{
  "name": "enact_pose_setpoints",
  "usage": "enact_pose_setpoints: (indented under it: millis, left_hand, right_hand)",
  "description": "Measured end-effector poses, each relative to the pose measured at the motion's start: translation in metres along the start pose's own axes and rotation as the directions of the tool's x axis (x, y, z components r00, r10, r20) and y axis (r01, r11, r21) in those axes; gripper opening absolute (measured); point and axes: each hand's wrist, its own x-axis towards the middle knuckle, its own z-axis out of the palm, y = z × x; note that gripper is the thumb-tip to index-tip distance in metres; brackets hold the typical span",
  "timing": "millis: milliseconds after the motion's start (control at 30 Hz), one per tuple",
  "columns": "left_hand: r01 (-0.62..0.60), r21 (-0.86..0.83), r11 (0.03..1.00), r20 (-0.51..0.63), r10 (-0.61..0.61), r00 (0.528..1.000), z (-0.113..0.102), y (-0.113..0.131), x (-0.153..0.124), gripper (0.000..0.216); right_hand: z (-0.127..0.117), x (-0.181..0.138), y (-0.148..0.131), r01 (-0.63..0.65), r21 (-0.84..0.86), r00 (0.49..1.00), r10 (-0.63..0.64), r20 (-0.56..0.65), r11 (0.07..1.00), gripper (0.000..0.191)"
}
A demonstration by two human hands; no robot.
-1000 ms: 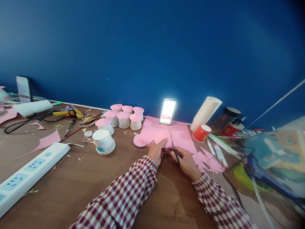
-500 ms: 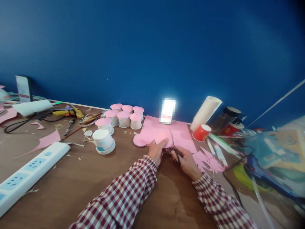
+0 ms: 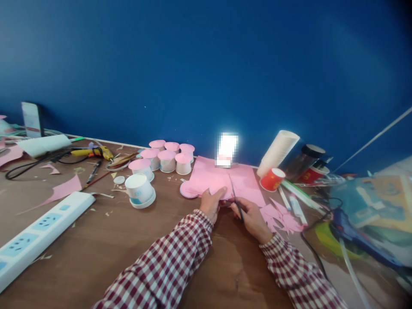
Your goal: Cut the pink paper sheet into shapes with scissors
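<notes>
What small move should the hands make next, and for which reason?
Probably one short, careful snip by the right hand: it holds the scissors, with a blade beside the pink paper that the left hand pinches.

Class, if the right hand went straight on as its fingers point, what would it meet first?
The right hand, holding scissors, would probably meet the left hand first, though the depth between them is unclear.
</notes>
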Motion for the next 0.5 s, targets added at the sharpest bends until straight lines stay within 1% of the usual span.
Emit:
enact_pose_setpoints:
  millis: [500]
  left_hand:
    - [0.000,-0.021,1.000,-0.032,-0.001,0.999,0.0005,0.0010,0.0002,0.026]
  right_hand:
    - [-0.0004,0.0001,0.0006,-0.010,0.008,1.000,0.010,0.013,1.000,0.034]
